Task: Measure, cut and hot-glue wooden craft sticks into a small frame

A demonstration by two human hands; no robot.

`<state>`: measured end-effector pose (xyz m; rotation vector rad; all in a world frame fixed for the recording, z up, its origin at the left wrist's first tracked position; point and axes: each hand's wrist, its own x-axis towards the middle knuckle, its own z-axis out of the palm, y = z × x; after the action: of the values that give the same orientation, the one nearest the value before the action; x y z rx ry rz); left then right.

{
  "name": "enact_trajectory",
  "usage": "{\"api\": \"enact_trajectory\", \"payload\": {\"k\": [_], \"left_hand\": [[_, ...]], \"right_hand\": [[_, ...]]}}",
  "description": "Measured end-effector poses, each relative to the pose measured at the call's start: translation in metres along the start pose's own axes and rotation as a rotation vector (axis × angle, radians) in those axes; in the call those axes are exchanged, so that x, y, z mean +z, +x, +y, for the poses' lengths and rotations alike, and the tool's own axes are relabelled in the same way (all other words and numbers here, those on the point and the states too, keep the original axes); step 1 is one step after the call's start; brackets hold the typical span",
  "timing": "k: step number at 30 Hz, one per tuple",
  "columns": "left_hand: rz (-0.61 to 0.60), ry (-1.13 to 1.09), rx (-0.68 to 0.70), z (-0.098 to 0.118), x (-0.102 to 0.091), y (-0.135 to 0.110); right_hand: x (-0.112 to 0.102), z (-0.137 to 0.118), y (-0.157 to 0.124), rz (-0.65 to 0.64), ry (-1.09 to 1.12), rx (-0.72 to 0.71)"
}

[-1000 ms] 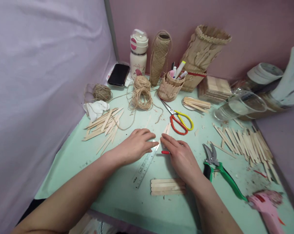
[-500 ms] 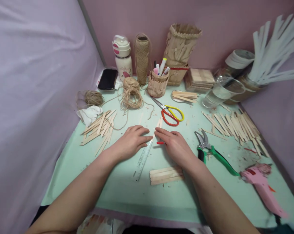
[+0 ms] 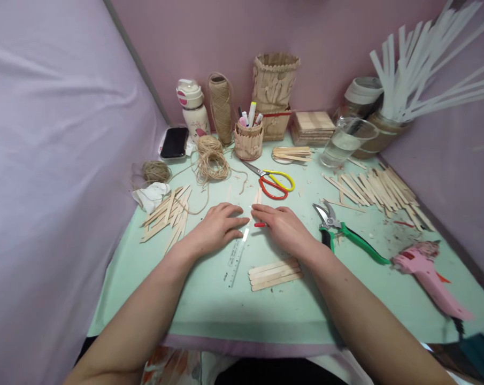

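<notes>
My left hand (image 3: 216,229) rests on the table with its fingers spread, the fingertips at the upper part of a clear ruler (image 3: 235,263). My right hand (image 3: 284,227) lies palm down opposite it, its fingertips pressing on narrow wooden craft sticks (image 3: 258,198) just past the ruler's far end. A red-ended pen (image 3: 260,225) pokes out from under the right hand, held in it; the rest of the pen is hidden. Below that hand, several craft sticks (image 3: 274,275) lie side by side. Scissors (image 3: 274,183) with red and yellow handles lie beyond the fingers.
Green-handled pruning shears (image 3: 346,235) and a pink glue gun (image 3: 430,272) lie to the right, below a stick pile (image 3: 382,192). Cut sticks (image 3: 167,214) and twine (image 3: 212,160) are at left. A pen holder (image 3: 248,140) and a water cup (image 3: 344,144) stand behind.
The camera view has shifted, so the whole table appears moved. Both hands keep nearly the same pose at the ruler and sticks.
</notes>
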<state>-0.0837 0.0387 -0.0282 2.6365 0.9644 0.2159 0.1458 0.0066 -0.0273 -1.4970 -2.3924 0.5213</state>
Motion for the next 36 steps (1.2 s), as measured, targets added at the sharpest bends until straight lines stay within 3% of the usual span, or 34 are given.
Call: {"api": "enact_trajectory", "payload": {"k": [36], "left_hand": [[-0.014, 0.01, -0.005, 0.0014, -0.001, -0.0006]], "right_hand": [[0.0025, 0.0002, -0.0005, 0.009, 0.008, -0.007]]}}
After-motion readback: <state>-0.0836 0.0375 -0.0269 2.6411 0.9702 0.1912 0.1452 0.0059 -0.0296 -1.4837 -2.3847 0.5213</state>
